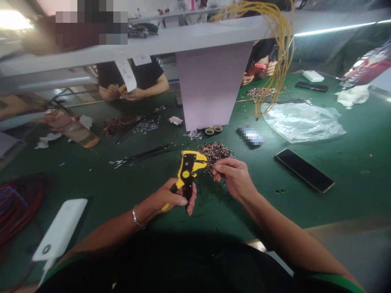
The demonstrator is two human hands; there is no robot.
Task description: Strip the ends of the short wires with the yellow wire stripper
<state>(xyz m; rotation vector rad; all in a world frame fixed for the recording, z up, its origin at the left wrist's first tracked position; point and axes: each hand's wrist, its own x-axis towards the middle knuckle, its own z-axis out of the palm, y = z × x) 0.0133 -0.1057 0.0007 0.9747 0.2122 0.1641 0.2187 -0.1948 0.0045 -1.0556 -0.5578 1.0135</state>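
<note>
My left hand (180,195) is wrapped round the handles of a yellow and black wire stripper (188,167), whose jaws point to the right. Close to those jaws, my right hand (230,173) is closed in a pinch; what its fingertips hold is too small to make out. Behind the jaws and the right fingertips lies a heap of short copper-coloured and black wire pieces (215,152). A bundle of long black wires (146,154) with pale ends rests to the left of the tool.
On the green table (122,191) are a phone (304,170), a plastic bag (305,122), a white power bank (61,228), coiled red wires (18,203) and a bottle (71,128). Yellow wires (279,53) hang from the shelf (198,30). People work opposite.
</note>
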